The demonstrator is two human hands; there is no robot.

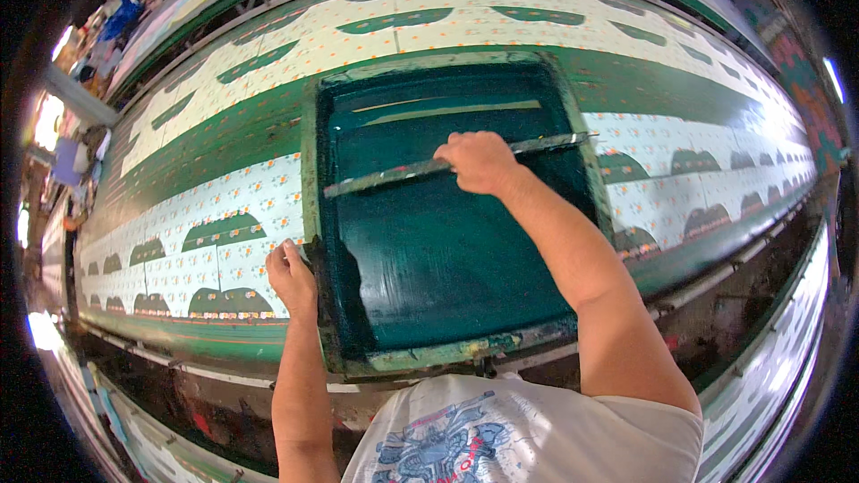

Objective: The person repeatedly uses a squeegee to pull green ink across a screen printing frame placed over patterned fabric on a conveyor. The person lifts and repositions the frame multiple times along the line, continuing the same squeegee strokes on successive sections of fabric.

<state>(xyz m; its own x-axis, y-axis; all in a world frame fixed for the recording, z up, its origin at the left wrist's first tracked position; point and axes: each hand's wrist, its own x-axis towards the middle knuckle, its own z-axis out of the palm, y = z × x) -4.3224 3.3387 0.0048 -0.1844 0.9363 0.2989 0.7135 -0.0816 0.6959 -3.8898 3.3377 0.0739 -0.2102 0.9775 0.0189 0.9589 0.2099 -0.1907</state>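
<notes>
A large screen-printing frame [310,139] lies on the long table, its mesh coated dark green with wet-looking ink. My right hand [480,161] is closed around the middle of a long, ink-stained squeegee [385,180]. The squeegee lies slantwise across the upper half of the screen, its right end reaching over the frame's right side. Close beside the frame's left side is my left hand [292,277], its fingers curled in. What those fingers hold, if anything, is hidden. A shadow falls on the mesh at the lower left.
White floral fabric [242,192] with dark green, half-moon-like shapes runs along the green table [255,125] on both sides of the frame. A second, cream printed strip [313,31] lies farther back. Rails edge the table; piled cloth [121,18] sits at the far left.
</notes>
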